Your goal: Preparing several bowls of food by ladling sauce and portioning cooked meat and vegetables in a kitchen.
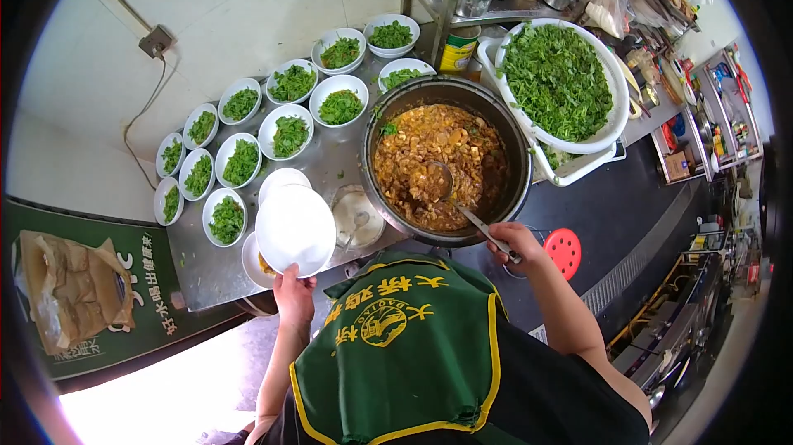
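My left hand (295, 296) grips the near rim of a white bowl (296, 228), which looks bare inside and is held over the table's front edge. Partly under it, another white bowl (251, 262) shows some orange-brown food. One more white bowl (284, 179) peeks out behind. In my right hand (515, 245) is the handle of a metal ladle (472, 216). The ladle's cup sits in a chunky brown stew (433, 148) with pale cubes, inside a large dark pot (520, 166). The contents of the cup blend with the stew.
Several white bowls of chopped greens (288, 135) stand in rows on the steel table (204, 278). Right of the pot, a white colander (621, 112) heaped with greens rests on a white basket (567, 175). A container with white contents (359, 222) sits left of the pot. A red stool (562, 253) stands below.
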Demonstrator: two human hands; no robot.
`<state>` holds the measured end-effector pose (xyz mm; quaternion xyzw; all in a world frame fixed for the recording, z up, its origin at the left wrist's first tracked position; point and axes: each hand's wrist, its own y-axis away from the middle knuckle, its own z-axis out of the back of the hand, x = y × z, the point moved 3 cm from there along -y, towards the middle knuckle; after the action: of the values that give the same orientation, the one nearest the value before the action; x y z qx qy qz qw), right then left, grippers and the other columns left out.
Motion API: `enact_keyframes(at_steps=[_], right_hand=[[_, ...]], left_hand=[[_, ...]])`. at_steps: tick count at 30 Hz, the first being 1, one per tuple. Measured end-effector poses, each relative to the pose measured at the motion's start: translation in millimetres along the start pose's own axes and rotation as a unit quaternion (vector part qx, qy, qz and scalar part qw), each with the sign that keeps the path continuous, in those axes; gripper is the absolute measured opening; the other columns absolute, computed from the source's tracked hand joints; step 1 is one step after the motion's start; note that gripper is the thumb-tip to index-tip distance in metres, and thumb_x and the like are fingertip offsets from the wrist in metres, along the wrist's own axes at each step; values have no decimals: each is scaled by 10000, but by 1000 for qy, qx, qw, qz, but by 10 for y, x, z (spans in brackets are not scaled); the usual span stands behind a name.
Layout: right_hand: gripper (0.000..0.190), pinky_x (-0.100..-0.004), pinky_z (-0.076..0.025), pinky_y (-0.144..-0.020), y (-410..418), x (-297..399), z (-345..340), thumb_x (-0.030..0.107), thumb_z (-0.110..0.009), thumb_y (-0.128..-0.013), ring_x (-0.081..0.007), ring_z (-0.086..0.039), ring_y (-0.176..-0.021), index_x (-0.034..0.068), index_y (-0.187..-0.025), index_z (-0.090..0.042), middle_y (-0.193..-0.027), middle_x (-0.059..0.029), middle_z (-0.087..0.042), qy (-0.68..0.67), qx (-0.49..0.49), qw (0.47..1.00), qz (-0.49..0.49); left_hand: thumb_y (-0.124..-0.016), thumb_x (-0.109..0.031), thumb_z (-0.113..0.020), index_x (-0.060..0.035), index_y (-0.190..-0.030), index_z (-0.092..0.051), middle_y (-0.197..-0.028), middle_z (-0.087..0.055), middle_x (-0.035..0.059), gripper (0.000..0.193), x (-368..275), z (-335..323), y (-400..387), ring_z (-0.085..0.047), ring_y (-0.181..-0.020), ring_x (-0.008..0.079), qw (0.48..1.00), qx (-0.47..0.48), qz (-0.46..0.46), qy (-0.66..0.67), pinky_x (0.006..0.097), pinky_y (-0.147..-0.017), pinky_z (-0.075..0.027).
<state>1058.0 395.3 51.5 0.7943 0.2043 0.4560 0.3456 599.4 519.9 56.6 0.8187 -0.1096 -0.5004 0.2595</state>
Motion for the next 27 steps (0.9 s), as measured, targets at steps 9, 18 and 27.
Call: enact_keyframes(at_steps=[9, 18, 27], right_hand=[[231, -235, -382, -403, 294, 236, -68, 184, -570, -976, -110, -488, -440, -27, -1020, -651, -696, -61, -592, 44, -103, 991, 74], [275, -238, -384, -407, 416, 304, -54, 190, -578, -979, -104, -497, -460, -48, -1092, -658, -705, -61, -598, -40, -28, 995, 91], [245, -227, -402, -409, 617, 459, -70, 163, -583, -962, -105, -545, -500, -32, -1086, -665, -709, -51, -613, 35, -114, 989, 82]], left_hand=[[-960, -175, -589, -33, -1153, -548, -916, -662, 75, 243, 37, -118, -73, -590, -668, 163, 998, 20, 11, -55, 302, -598, -478], [-957, -206, -586, -25, -1079, -587, -821, -663, 58, 219, 61, -258, -97, -592, -602, 142, 994, 23, 9, -102, 274, -553, -476], [-942, -228, -586, -21, -1075, -600, -812, -658, 54, 246, 106, -224, -184, -567, -566, 134, 971, 69, 32, -228, 273, -545, -470]])
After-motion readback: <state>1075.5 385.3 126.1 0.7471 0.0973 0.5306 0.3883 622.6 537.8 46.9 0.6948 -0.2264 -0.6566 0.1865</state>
